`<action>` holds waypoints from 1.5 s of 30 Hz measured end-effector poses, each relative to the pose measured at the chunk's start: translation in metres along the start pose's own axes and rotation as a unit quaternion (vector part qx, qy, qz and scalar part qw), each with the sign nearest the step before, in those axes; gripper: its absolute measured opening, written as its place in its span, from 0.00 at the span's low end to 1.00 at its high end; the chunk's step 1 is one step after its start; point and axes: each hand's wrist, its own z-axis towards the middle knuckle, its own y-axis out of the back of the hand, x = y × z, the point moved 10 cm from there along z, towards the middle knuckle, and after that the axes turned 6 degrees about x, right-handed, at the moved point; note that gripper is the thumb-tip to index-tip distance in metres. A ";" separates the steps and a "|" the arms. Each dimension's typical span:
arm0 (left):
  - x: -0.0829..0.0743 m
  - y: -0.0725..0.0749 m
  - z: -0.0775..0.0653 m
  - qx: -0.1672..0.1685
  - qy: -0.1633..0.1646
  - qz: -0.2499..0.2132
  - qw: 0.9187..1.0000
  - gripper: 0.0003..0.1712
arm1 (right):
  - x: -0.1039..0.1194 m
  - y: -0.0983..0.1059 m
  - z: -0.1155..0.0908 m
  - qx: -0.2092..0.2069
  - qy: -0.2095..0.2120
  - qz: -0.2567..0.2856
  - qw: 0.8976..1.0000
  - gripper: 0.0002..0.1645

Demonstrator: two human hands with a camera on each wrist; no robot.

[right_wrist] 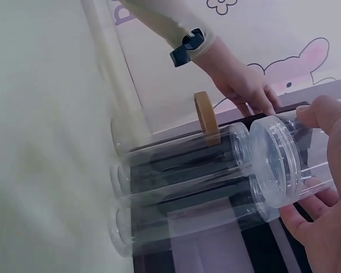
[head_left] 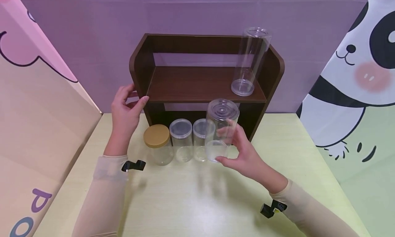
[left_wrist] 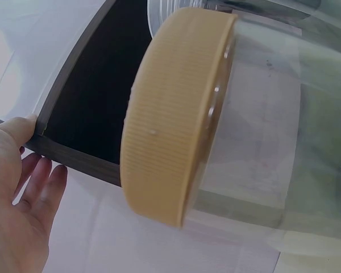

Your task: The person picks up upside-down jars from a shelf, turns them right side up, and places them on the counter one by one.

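My left hand holds the left side panel of a dark brown wooden shelf, thumb on the front edge and fingers round the outside. In the left wrist view the thumb and fingers lie on either side of that panel. My right hand grips a clear plastic jar in front of the shelf. This jar is upside down, its translucent lid at the bottom. Another clear jar stands inverted at the right of the upper shelf board.
On the table, before the lower compartment, stand a jar with a tan lid and two jars with clear lids, the left one and the right one partly behind the held jar. Printed panels flank the table; a purple cloth hangs behind.
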 end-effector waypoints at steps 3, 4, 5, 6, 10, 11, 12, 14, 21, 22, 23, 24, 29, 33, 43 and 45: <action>-0.001 0.000 0.000 -0.001 0.001 0.002 1.000 0.26 | -0.001 -0.003 -0.002 -0.001 0.002 -0.001 1.000 0.67; -0.001 0.000 0.000 -0.001 0.002 0.004 1.000 0.26 | -0.001 -0.004 -0.003 -0.002 0.004 -0.001 1.000 0.66; -0.001 0.000 0.000 -0.001 0.001 0.006 1.000 0.27 | -0.001 -0.004 -0.003 -0.003 0.004 -0.002 1.000 0.66; -0.001 0.000 0.000 -0.002 0.002 0.009 1.000 0.27 | -0.001 -0.005 -0.004 -0.003 0.004 -0.004 1.000 0.65; -0.002 -0.001 0.001 -0.001 0.001 0.026 1.000 0.27 | -0.001 -0.007 -0.005 -0.001 0.003 -0.010 1.000 0.64; -0.002 -0.001 0.001 0.000 0.000 0.030 1.000 0.27 | -0.002 -0.008 -0.005 0.000 0.000 -0.009 1.000 0.65; -0.002 -0.001 0.001 0.000 0.000 0.033 0.999 0.28 | -0.002 -0.008 -0.005 0.001 -0.001 -0.009 1.000 0.65; -0.003 0.001 0.001 0.000 -0.003 0.037 0.999 0.28 | -0.002 -0.009 -0.005 0.002 -0.004 -0.010 1.000 0.65; -0.010 0.004 -0.005 -0.021 -0.014 0.021 0.999 0.28 | -0.004 -0.009 -0.006 0.002 -0.007 -0.004 1.000 0.66; -0.012 0.006 -0.008 -0.037 -0.016 0.014 0.999 0.27 | -0.004 -0.009 -0.006 0.002 -0.009 -0.002 1.000 0.66; -0.015 0.008 -0.010 -0.054 -0.018 0.005 0.998 0.26 | -0.004 -0.010 -0.007 0.002 -0.010 -0.001 1.000 0.66; -0.018 0.010 -0.013 -0.074 -0.020 -0.004 0.997 0.24 | -0.004 -0.010 -0.007 0.003 -0.013 0.001 1.000 0.66; -0.050 0.004 -0.028 -0.101 -0.072 -0.045 0.991 0.17 | -0.007 -0.015 -0.009 0.008 -0.033 0.010 0.999 0.67; -0.085 -0.034 -0.037 0.028 -0.115 -0.071 0.990 0.16 | -0.007 -0.020 -0.009 0.015 -0.041 0.011 0.999 0.68; -0.115 -0.126 -0.071 0.302 -0.071 -0.109 0.945 0.56 | -0.005 -0.033 -0.007 0.035 -0.037 0.014 0.999 0.68; -0.117 -0.134 -0.075 0.324 -0.066 -0.115 0.937 0.56 | -0.004 -0.036 -0.006 0.042 -0.031 0.016 0.999 0.68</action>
